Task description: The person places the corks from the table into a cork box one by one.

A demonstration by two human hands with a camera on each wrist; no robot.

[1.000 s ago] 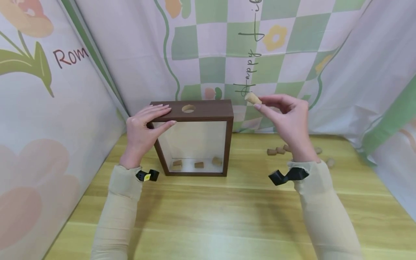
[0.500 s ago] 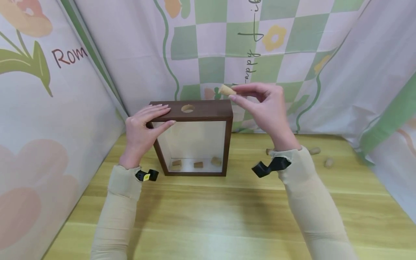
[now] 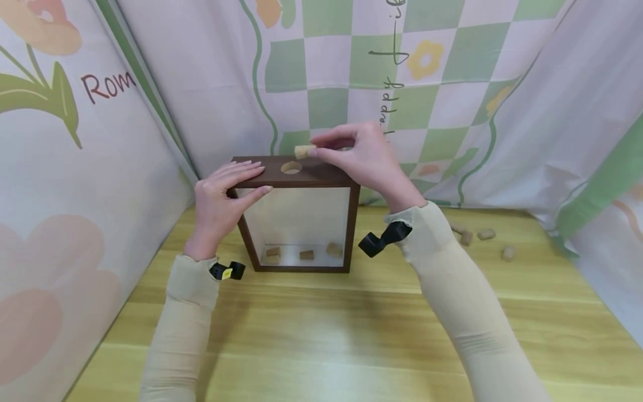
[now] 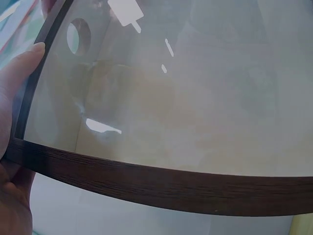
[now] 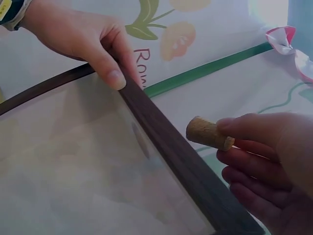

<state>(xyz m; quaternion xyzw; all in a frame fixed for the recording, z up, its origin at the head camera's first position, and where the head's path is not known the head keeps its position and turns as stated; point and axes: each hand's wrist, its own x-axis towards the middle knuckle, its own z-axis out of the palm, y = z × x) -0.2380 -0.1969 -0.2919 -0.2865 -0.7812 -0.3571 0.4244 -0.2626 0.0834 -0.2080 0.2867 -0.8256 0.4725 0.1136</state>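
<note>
A dark brown wooden box frame [image 3: 326, 174] with a clear front stands upright on the table, a round hole [image 3: 291, 168] in its top. My left hand [image 3: 221, 195] grips its top left corner, fingers over the top and thumb along the front edge. Between thumb and fingertips my right hand [image 3: 364, 156] pinches a cork [image 3: 303, 152], just above the box top and slightly right of the hole. The right wrist view shows that cork [image 5: 208, 132] whole, tilted, beside the frame edge. Several corks [image 3: 307, 255] lie on the box floor behind the clear front.
More loose corks [image 3: 486, 234] lie on the wooden table [image 3: 321, 335] at the back right, partly hidden by the right sleeve. Printed curtains [image 3: 326, 72] hang right behind the box and along the left side. A black wrist camera [image 3: 384, 239] sits on the right wrist.
My right hand has moved left with the cork, from the right of the box to over its top near the hole. The left hand and the box have stayed put.
</note>
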